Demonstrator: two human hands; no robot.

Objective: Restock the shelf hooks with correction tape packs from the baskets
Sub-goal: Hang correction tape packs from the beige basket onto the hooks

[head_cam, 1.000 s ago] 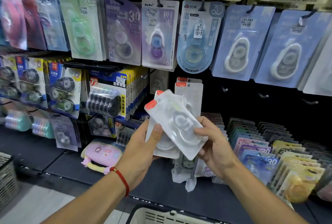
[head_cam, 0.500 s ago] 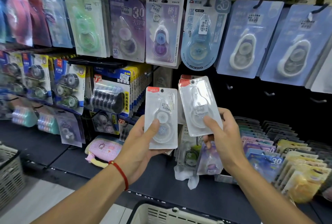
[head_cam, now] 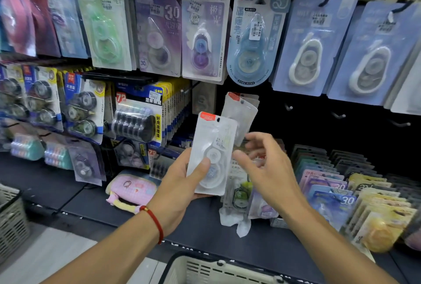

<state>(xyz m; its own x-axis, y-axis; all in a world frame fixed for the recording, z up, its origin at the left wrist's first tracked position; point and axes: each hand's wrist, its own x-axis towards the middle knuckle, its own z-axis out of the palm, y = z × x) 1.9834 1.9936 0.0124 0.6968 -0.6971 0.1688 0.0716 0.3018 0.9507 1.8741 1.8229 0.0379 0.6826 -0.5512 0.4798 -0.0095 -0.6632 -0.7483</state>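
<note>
Second pack (head_cam: 241, 110) now hung on hook; right hand (head_cam: 268, 169) released, left hand (head_cam: 180, 183) grasping remaining pack (head_cam: 211, 153).

Glossy clear plastic blister on the white card pack (head_cam: 213, 153), matt dark shelf (head_cam: 205, 226); slatted cream plastic basket (head_cam: 205, 270), red cord bracelet (head_cam: 155, 222), shiny blue card packs (head_cam: 312, 44) above

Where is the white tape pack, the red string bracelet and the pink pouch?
white tape pack (head_cam: 211, 156): head view, on its clear blister.
red string bracelet (head_cam: 156, 223): head view, on the cord.
pink pouch (head_cam: 133, 186): head view, on its front face.
</note>
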